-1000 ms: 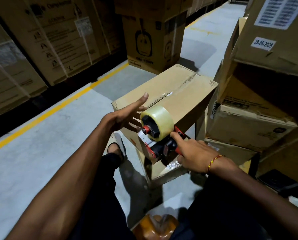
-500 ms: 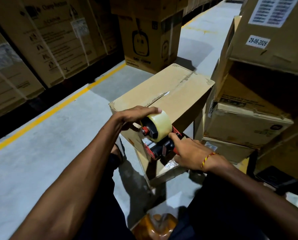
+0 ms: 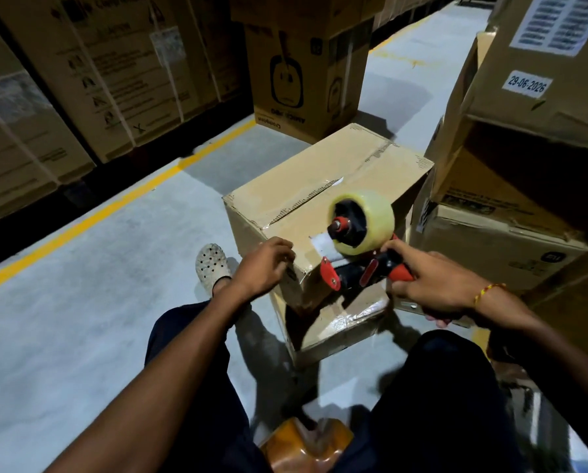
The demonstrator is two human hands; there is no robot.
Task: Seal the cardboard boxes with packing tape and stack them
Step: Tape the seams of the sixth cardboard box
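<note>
A brown cardboard box (image 3: 323, 186) lies tilted on top of a lower box (image 3: 333, 326) in front of me, its top flaps closed and an old strip of tape along the seam. My right hand (image 3: 432, 281) grips the red handle of a tape dispenser (image 3: 360, 247) carrying a pale yellow roll, held against the box's near top edge. A short white end of tape sticks out to the roll's left. My left hand (image 3: 265, 264) rests with curled fingers on the box's near corner, just left of the dispenser.
Stacked cartons (image 3: 518, 199) stand close on the right, one with a date label. Tall strapped cartons (image 3: 91, 80) line the left behind a yellow floor line (image 3: 121, 203). Another printed carton (image 3: 299, 73) stands behind. My foot in a white clog (image 3: 212, 264) is left of the box.
My left hand dropped from the tape roll to the box's near corner. The dispenser shifted right and now sits at the box's near edge.
</note>
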